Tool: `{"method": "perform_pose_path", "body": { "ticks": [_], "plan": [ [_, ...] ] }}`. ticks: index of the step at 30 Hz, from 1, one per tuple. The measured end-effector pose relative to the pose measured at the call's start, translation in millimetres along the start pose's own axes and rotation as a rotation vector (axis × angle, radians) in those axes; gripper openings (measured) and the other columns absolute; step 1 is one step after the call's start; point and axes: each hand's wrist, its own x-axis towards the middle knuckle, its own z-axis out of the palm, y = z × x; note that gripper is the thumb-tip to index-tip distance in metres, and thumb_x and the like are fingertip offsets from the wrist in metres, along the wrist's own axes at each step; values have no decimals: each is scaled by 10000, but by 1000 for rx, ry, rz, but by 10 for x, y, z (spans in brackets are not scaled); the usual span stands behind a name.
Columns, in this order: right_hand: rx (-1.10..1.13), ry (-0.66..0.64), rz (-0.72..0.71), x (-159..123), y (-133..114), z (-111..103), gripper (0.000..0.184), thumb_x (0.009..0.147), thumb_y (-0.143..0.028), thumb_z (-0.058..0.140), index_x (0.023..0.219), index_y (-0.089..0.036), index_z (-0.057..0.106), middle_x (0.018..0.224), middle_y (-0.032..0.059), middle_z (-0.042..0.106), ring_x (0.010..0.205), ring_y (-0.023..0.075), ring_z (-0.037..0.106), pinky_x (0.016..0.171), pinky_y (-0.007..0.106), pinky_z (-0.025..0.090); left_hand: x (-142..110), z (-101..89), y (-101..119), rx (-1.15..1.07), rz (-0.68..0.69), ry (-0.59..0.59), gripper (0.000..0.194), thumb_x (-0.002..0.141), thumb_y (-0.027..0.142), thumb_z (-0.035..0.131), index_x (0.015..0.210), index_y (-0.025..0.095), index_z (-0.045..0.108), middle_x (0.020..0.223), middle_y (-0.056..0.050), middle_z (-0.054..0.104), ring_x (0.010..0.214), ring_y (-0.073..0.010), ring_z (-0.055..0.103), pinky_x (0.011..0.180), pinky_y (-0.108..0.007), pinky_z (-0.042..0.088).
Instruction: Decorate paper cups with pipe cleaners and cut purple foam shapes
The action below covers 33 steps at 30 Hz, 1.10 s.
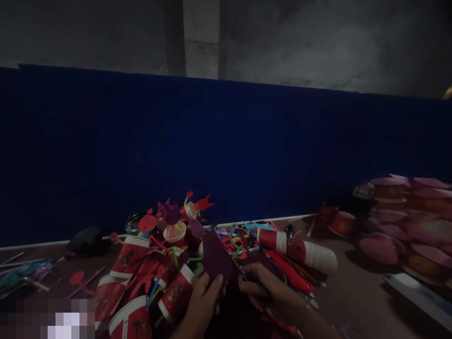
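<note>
My left hand (206, 294) is closed on a dark purple sheet (215, 256), which looks like paper or felt, thumb on its front face. Close beside it, my right hand (263, 287) grips scissors (240, 268); a thin blade lies along the sheet's right edge, and the dark handles are partly hidden by my fingers. Around my left hand lie red paper cups (178, 292), some with coloured stems and cut-out shapes such as a red disc (147, 223). Beyond my right hand a stack of nested cups (310, 254) lies on its side.
A blue partition (226, 150) rises behind the table (349, 292). Many red cups with pink tops (381, 247) are piled at the right, near a long white box (420, 299). A red plastic packet (291, 272) and colourful scraps lie mid-table. A dark bundle (88, 242) sits at the left.
</note>
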Motion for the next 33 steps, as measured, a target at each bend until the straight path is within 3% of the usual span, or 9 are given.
{"method": "perform_pose_path", "body": {
  "ticks": [5, 11, 15, 23, 29, 33],
  "plan": [
    [43, -42, 22, 2, -17, -33, 337, 711, -484, 640, 770, -167, 541, 499, -81, 441, 410, 46, 350, 406, 181, 224, -15, -16, 2, 21, 43, 41, 425, 676, 580, 592, 640, 161, 534, 467, 73, 439, 369, -41, 324, 362, -164, 223],
    [39, -118, 47, 10, -44, -69, 376, 686, -508, 651, 777, -160, 545, 486, -66, 469, 401, 57, 386, 382, 183, 232, -31, -7, 28, 18, 18, 29, 429, 648, 589, 610, 642, 166, 540, 470, 66, 454, 376, -48, 337, 359, -166, 224],
    [37, -73, 32, 14, -25, -58, 360, 680, -489, 669, 760, -156, 555, 517, -63, 471, 412, 48, 374, 391, 182, 228, -44, 6, 65, -9, 19, 39, 426, 631, 578, 632, 622, 163, 539, 452, 72, 443, 373, -42, 332, 357, -161, 229],
    [84, 13, -10, -26, -32, -16, 346, 666, -473, 679, 775, -171, 551, 520, -77, 439, 415, 44, 353, 401, 176, 221, -31, 12, 28, -172, -106, 164, 452, 580, 520, 709, 862, 186, 592, 561, 56, 538, 460, -72, 486, 391, -154, 319],
    [59, -8, 3, -17, -47, -8, 335, 679, -470, 659, 761, -163, 552, 523, -65, 464, 398, 44, 358, 382, 181, 205, -20, -20, -11, -67, -64, 51, 398, 655, 549, 636, 753, 165, 592, 461, 82, 457, 384, -35, 365, 362, -137, 235],
    [69, 2, 3, -18, -40, -24, 314, 665, -440, 683, 725, -169, 535, 526, -73, 429, 402, 37, 340, 377, 179, 194, -21, -38, -46, -141, -91, 167, 395, 651, 506, 664, 881, 191, 599, 596, 43, 576, 462, -72, 488, 420, -170, 353]
  ]
}}
